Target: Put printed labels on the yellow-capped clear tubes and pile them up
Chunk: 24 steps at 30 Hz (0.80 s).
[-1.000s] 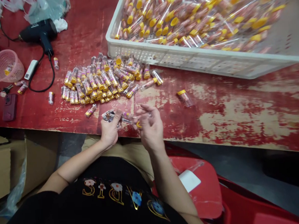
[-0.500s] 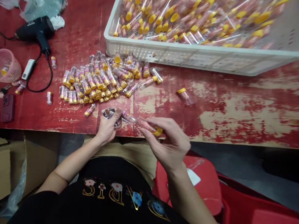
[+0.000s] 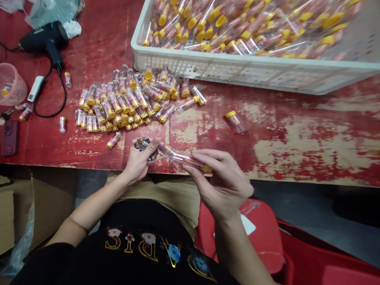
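Note:
My left hand (image 3: 137, 163) is closed on a small bundle of printed clear film sleeves (image 3: 141, 143), above the table's front edge. One film sleeve (image 3: 166, 148) sticks out to the right from its fingertips. Between the thumb and fingers of my right hand (image 3: 225, 181) is a clear plastic tube with pink contents (image 3: 186, 158). Its yellow cap (image 3: 206, 168) is mostly hidden by my fingers. The tube's left end meets the sleeve; whether it sits inside, I cannot tell. Beyond my hands lies a pile of sleeved tubes with yellow caps (image 3: 125, 101).
A white perforated crate (image 3: 237, 69) full of capped tubes stands at the back right. One tube (image 3: 235, 121) lies alone on the red table (image 3: 287, 146). To the left are a heat gun (image 3: 45, 37), a pink basket (image 3: 19, 85) and a phone (image 3: 10, 137). A red stool (image 3: 263, 236) is below.
My right hand has shifted slightly right, and the tube now lies flatter, more in line with the sleeve. My left hand has moved a little to the right with the film sleeves.

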Available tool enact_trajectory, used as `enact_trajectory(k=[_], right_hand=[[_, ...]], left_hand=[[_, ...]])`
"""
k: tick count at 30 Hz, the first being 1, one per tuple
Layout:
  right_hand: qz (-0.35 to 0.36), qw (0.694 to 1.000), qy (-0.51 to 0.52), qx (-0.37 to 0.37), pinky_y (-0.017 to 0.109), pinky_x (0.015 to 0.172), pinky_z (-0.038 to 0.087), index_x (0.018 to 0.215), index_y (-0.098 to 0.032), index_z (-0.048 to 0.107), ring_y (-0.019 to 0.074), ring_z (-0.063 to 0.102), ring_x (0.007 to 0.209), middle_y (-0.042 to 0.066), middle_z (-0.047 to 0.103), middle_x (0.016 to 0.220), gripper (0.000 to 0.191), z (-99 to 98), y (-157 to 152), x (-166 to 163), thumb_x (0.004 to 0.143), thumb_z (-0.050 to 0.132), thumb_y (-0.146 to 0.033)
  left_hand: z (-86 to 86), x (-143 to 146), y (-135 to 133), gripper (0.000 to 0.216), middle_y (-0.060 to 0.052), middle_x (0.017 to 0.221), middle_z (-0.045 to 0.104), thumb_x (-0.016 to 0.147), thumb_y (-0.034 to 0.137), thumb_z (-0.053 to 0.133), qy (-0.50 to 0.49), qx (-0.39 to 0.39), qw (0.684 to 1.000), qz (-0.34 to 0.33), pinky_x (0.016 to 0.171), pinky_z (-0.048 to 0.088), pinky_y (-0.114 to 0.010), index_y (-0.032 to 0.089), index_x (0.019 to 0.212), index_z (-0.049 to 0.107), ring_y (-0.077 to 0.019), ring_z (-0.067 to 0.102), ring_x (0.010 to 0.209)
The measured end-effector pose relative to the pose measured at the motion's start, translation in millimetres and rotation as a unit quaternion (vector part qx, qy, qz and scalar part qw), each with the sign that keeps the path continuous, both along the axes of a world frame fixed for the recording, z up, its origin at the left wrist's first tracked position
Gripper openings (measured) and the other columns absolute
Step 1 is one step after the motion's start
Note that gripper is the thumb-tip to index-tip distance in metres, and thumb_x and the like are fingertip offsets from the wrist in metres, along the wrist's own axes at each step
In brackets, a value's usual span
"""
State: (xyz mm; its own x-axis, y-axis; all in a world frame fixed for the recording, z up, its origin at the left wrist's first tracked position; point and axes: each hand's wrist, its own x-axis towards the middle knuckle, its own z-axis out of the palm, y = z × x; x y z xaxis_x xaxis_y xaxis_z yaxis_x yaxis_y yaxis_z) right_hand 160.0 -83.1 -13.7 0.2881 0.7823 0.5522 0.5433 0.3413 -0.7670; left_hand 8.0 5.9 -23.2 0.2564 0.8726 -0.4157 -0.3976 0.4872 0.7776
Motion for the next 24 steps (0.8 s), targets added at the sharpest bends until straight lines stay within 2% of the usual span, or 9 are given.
enact_trajectory(k=[4,7,10,15,18,20,22,24], right_hand=[[0.012,0.998,-0.058,-0.016,0.04,0.086,0.062,0.131,-0.034,0.065,0.0219,0.071,0.102,0.009,0.071,0.116,0.058,1.6,-2.3,-1.6,0.081,0.07,-0.004],[0.009,0.999,-0.044,-0.01,0.04,0.088,0.063,0.136,-0.033,0.061,0.0218,0.072,0.103,0.008,0.072,0.118,0.063,-0.6,-5.3,-8.0,0.081,0.069,-0.002],[-0.009,1.0,-0.023,0.008,0.04,0.088,0.064,0.135,-0.033,0.062,0.0229,0.073,0.104,0.007,0.074,0.119,0.062,-3.6,-9.2,-16.4,0.081,0.071,-0.004],[0.044,0.996,0.034,-0.066,0.045,0.097,0.062,0.137,-0.033,0.06,0.0243,0.069,0.116,0.008,0.069,0.13,0.054,-6.5,-16.4,-22.2,0.088,0.061,-0.008],[0.063,0.99,0.099,-0.076,0.039,0.083,0.065,0.137,-0.036,0.059,0.0211,0.071,0.104,0.008,0.069,0.123,0.058,-8.8,-14.6,-22.1,0.086,0.067,-0.012],[0.051,0.986,0.133,-0.084,0.032,0.071,0.064,0.135,-0.037,0.061,0.0171,0.07,0.092,0.006,0.068,0.111,0.057,-9.0,-10.3,-21.6,0.084,0.071,-0.014],[0.026,0.986,0.138,-0.087,0.027,0.062,0.059,0.127,-0.036,0.068,0.0135,0.065,0.08,0.003,0.063,0.096,0.049,-7.4,-5.7,-20.8,0.083,0.071,-0.015],[0.019,0.988,0.126,-0.084,0.026,0.06,0.054,0.123,-0.035,0.07,0.0119,0.061,0.075,0.002,0.06,0.089,0.044,-4.8,-2.9,-19.9,0.084,0.07,-0.013]], left_hand=[[4.0,-0.9,-2.4,0.053,0.007,0.051,0.046,0.056,0.054,0.09,0.02,0.004,1.0,0.002,0.043,0.023,-0.018,0.015,0.064,0.054,-0.0028,0.037,0.045],[9.9,0.5,-7.1,0.05,0.004,0.059,0.056,0.053,0.047,0.093,0.017,0.0,1.0,0.001,0.045,0.027,-0.018,0.015,0.08,0.066,-0.0039,0.043,0.049],[15.9,2.6,-10.6,0.053,0.005,0.062,0.058,0.053,0.039,0.095,0.0,-0.011,1.0,0.002,0.045,0.028,-0.018,0.016,0.094,0.07,-0.0029,0.041,0.048],[17.7,2.8,-11.3,0.055,0.005,0.062,0.055,0.055,0.044,0.093,-0.015,-0.024,1.0,-0.013,0.043,0.021,-0.018,0.016,0.096,0.068,-0.0024,0.041,0.046],[13.9,2.1,-14.1,0.049,0.006,0.054,0.051,0.059,0.05,0.09,0.003,-0.018,0.999,-0.041,0.043,0.023,-0.018,0.014,0.079,0.064,-0.0026,0.04,0.044],[11.6,1.5,-18.0,0.05,0.005,0.054,0.052,0.058,0.053,0.089,0.012,-0.01,0.997,-0.07,0.042,0.026,-0.019,0.014,0.071,0.06,-0.0024,0.038,0.043],[10.8,0.5,-22.0,0.049,0.003,0.058,0.056,0.058,0.052,0.09,0.011,0.003,0.995,-0.1,0.042,0.028,-0.02,0.014,0.072,0.062,-0.0027,0.04,0.043],[12.2,-0.9,-24.9,0.047,0.001,0.061,0.058,0.06,0.05,0.089,0.015,0.013,0.993,-0.116,0.042,0.029,-0.021,0.013,0.074,0.063,-0.0029,0.042,0.043]])
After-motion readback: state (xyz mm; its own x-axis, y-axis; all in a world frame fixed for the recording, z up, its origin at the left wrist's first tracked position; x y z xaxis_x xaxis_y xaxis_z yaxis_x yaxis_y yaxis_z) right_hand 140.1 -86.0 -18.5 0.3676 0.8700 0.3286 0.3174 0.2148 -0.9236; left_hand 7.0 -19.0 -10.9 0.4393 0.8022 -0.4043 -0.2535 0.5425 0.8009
